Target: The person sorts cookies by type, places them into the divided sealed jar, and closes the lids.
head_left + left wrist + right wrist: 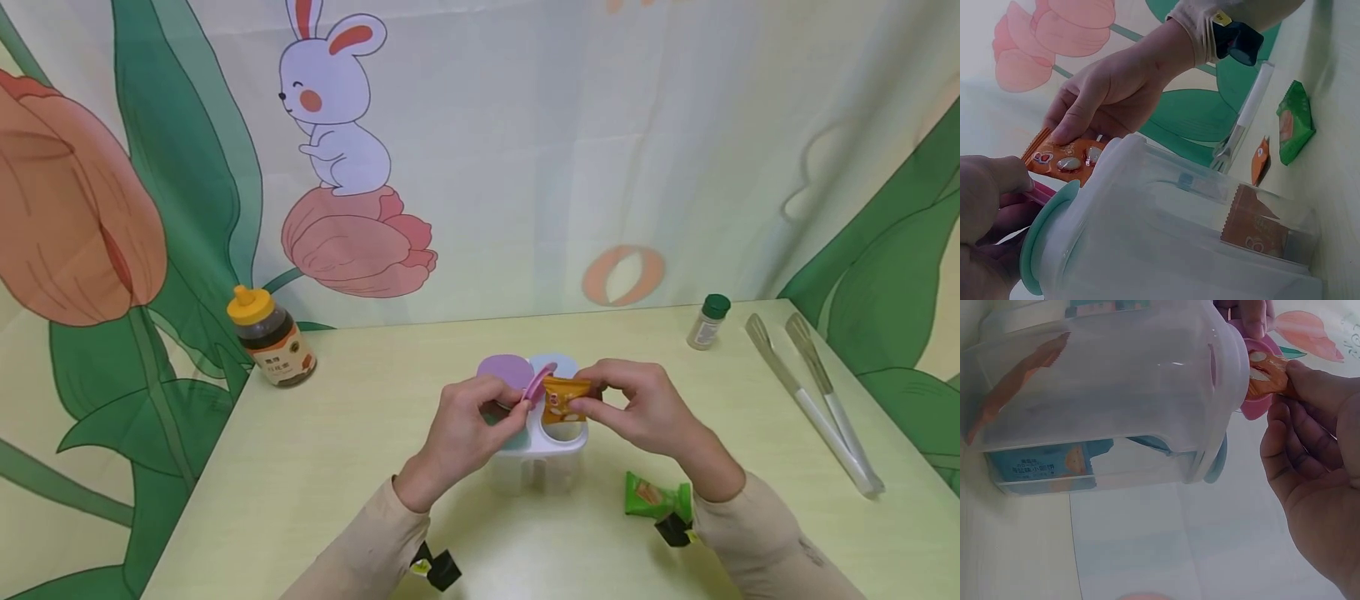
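A clear storage container with a white rim (528, 448) and round pastel lids stands mid-table. My left hand (465, 417) holds up its pink lid (537, 385) at the front right opening. Thumb and fingers of my right hand (641, 408) pinch an orange snack packet (564, 400) right over that opening. Through the clear wall (1147, 244), the left wrist view shows another orange-brown packet (1254, 222) lying at the bottom. A teal packet (1041, 467) shows in a different compartment in the right wrist view.
A green snack packet (656, 498) lies near the right wrist; a small orange packet (1260, 162) shows beside it. A yellow-capped bottle (273, 346) stands back left. A green-capped shaker (708, 323) and metal tongs (813, 404) are at the right. A printed curtain (510, 167) hangs behind.
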{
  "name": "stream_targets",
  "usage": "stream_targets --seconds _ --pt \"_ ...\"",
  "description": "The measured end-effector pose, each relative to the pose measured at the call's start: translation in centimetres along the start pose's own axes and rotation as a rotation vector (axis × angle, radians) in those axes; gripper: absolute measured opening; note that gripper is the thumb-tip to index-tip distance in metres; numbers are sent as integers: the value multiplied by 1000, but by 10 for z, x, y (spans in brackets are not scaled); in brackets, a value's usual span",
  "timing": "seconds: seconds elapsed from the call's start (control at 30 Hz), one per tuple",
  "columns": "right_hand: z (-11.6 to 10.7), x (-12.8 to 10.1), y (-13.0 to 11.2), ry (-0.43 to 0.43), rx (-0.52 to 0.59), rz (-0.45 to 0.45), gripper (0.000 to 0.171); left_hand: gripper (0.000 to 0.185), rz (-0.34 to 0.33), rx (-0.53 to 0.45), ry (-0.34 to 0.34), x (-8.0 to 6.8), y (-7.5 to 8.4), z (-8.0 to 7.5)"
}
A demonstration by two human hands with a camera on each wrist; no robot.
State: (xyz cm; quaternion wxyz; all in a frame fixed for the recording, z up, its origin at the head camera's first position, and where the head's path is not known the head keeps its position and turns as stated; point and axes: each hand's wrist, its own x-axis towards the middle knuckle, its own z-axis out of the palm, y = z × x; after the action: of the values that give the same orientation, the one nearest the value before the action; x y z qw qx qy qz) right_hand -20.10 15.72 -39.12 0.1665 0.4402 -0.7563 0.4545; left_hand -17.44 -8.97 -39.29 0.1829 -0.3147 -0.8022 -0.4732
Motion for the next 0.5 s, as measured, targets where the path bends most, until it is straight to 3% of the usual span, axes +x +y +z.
stream_targets --seconds 0.5 --pt "7 -5 3 -16 12 28 28 7 2 -2 -7 0 -1 0"
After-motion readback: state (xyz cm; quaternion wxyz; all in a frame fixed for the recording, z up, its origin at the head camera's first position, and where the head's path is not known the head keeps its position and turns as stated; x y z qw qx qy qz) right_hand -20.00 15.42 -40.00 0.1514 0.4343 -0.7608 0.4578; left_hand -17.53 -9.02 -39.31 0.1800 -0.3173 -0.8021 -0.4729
